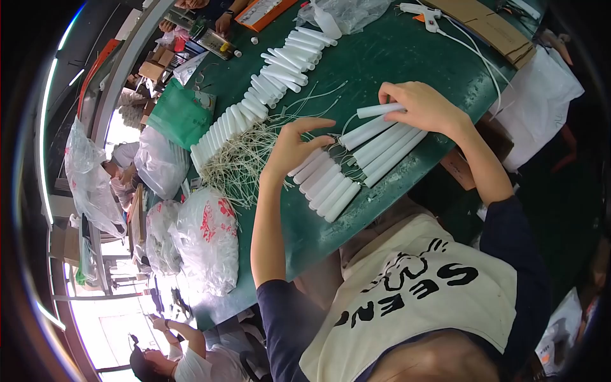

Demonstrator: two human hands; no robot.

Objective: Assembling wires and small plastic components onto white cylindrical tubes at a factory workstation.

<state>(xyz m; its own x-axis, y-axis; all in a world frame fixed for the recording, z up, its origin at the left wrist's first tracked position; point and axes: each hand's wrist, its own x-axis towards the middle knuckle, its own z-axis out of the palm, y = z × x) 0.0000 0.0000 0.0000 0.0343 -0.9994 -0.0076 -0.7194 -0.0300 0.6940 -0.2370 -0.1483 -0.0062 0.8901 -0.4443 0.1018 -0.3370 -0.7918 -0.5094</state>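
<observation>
My right hand (425,109) pinches a slim white tube (377,111) between thumb and fingers, above a row of similar tubes. A thin wire comes off the tube's left end and curves down toward my left hand (294,148). That hand hovers at the left of the rows, thumb and forefinger apart, its fingertips close to the wire ends. Below the hands, white tubes lie side by side in two groups, a right group (389,148) and a lower left group (326,186), with thin wires between them.
A long line of white tubes (270,79) crosses the green table (356,70), a tangle of pale wires (238,156) beside it. Plastic bags (207,239) stand at the left, a glue gun (430,19) and cardboard (477,25) at the far right. Other people sit nearby.
</observation>
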